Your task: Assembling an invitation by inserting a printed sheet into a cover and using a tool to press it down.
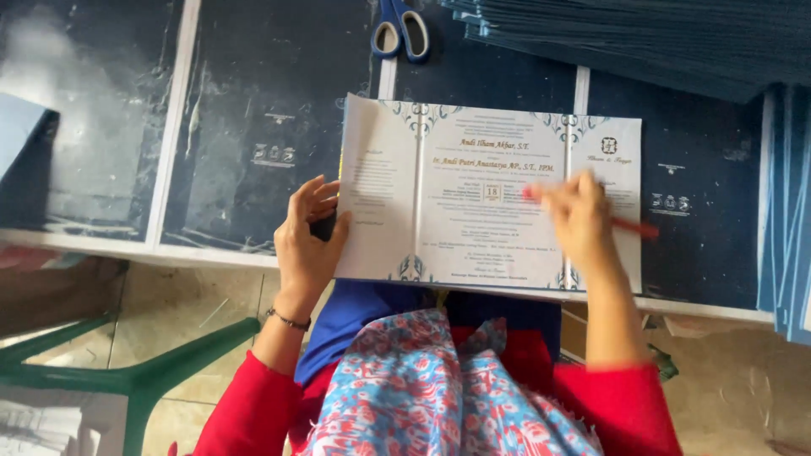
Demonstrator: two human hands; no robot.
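Observation:
An opened white folded card (pixel 473 203) with blue ornaments and printed text lies flat on the dark blue work surface (pixel 253 101). My left hand (pixel 306 238) grips its left edge, thumb on top of the left flap. My right hand (pixel 583 218) is blurred over the card's right fold and holds a thin red stick-like tool (pixel 635 227) that pokes out to the right. Both sleeves are red, and a thin bracelet sits on my left wrist.
Blue-handled scissors (pixel 401 32) lie at the top, just behind the card. Stacks of dark blue sheets (pixel 642 38) fill the top right and the right edge (pixel 786 211). A green plastic chair frame (pixel 160 371) stands on the floor at lower left.

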